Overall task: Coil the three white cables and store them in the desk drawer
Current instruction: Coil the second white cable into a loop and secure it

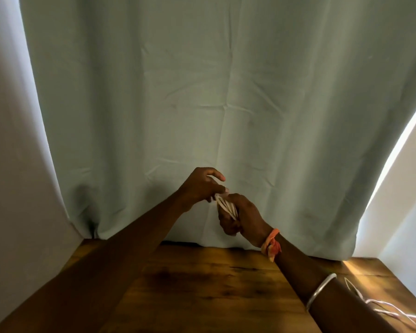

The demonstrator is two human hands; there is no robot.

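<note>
The right hand (243, 217) is curled tight around a bundle of coiled white cable (226, 206), its loops fanning up out of the fist. The left hand (202, 186) meets it from above, thumb and fingers pinching the top of the loops, index finger lifted free. Both hands are held together in the air, close to the curtain (226, 92). Below them lies bare worktop (202, 284); loose white cables (389, 311) trail near its edge, below and right of the right hand.
</note>
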